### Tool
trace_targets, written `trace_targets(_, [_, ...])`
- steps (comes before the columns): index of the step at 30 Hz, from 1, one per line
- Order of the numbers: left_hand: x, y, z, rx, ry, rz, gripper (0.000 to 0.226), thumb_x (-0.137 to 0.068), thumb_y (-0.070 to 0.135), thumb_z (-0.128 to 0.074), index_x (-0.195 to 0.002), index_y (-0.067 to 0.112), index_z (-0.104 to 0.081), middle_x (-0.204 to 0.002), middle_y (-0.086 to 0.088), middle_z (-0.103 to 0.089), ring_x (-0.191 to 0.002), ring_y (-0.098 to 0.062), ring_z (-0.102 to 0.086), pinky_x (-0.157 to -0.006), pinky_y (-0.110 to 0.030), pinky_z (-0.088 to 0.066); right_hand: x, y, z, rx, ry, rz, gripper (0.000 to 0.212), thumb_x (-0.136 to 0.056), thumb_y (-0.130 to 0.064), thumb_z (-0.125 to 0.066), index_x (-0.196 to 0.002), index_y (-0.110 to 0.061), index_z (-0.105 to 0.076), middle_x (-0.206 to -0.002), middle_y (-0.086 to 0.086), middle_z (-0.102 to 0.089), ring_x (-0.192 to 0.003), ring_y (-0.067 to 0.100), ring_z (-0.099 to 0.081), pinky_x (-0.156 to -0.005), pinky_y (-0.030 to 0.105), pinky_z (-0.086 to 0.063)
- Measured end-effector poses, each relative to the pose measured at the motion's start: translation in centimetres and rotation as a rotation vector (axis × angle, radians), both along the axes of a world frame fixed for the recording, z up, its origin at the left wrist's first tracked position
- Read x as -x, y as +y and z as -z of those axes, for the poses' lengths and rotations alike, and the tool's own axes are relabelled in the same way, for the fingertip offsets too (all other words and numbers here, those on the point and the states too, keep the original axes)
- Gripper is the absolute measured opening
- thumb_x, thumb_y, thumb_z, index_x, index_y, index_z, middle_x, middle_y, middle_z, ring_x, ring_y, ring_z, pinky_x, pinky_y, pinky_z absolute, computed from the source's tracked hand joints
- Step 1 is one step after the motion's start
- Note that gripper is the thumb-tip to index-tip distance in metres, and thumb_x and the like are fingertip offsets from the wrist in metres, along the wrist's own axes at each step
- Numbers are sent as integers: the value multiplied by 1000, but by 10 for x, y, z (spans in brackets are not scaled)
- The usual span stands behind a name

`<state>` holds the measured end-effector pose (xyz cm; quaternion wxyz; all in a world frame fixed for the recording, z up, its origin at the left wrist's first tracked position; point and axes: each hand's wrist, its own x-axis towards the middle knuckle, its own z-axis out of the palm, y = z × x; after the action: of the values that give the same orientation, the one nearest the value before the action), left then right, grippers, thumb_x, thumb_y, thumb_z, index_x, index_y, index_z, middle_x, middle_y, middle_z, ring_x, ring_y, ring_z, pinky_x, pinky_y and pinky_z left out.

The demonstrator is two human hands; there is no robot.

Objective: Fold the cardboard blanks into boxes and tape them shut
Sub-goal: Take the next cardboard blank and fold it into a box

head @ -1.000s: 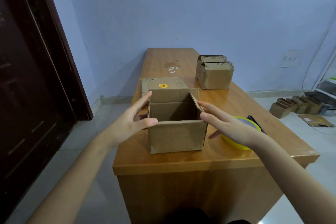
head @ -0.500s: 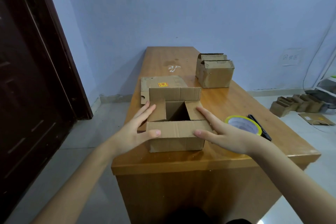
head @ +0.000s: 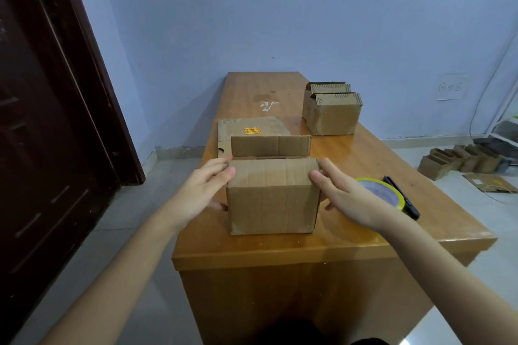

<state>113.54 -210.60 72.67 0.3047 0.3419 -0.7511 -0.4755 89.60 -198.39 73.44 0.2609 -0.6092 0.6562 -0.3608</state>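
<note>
Now the near flap lies folded down over the box (head: 270,199), both hands' fingers (head: 217,169) pressing its sides.

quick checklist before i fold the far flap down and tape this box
1. Near flap folded flat over the box: ok.
2. Far flap down: not ok, it stands upright.
3. Side flaps tucked under: cannot tell, hidden.
4. Left hand and right hand steadying both sides: ok.
5. Tape roll beside the right hand: ok.
6. Box fully on the table: ok.
</note>
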Motion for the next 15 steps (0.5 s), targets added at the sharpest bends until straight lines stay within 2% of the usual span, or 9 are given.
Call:
trace_targets(3, [1, 1, -1, 3, 36, -31, 29, -94, 26, -51, -120, 21, -61, -136, 17, -42, -114, -3, -48, -69, -36, -59, 2, -7, 4, 6, -31, 75, 25, -98, -41, -38, -115, -24, -36, -108, -5, -55, -90, 15, -62, -76, 38, -56])
trace_targets(5, [1, 2, -4, 1, 43, -58, 23, -93, 19, -55, -114, 24, -62, -131, 14, -46, -100, 4, -52, -67, -39, -60, 3, -9, 7, -11, -56, 107, 36, -98, -40, -41, -126, -24, -25, -113, -3, -50, -88, 15, -62, -72, 33, -57])
trace_targets(7, [3, 1, -8, -29, 62, -87, 25, -91, 13, -59, -114, 23, -59, -128, 9, -48, -97, 2, -55, -66, -44, -59, 3, -11, 9, -12, -34, 93, 49, -98, -38, -41, -139, -27, -16, -122, -5, -43, -93, 13, -60, -70, 27, -56])
trace_targets(10, [5, 0, -15, -72, 65, -82, 45, -88, 10, -62, -127, 28, -48, -131, 7, -47, -109, -12, -53, -64, -43, -59, 6, -18, 9, 21, -1, 77, 64, -99, -35, -43, -149, -28, -4, -145, -8, -27, -113, 10, -48, -88, 26, -48])
trace_targets(12, [7, -1, -18, -85, 52, -68, 66, -88, 10, -62, -140, 38, -33, -136, 8, -43, -99, -11, -59, -62, -40, -59, 7, -22, 8, 67, 16, 66, 68, -99, -29, -44, -151, -26, 0, -153, -9, -17, -124, 8, -40, -99, 25, -39])
trace_targets(15, [7, -1, -19, -36, -1, -22, 87, -90, 10, -59, -145, 50, -6, -151, 13, -21, -92, -11, -64, -61, -36, -59, 5, -25, 14, 161, 47, 20, 67, -99, -20, -41, -152, -25, 0, -153, -11, -19, -134, 2, -25, -108, 22, -25])
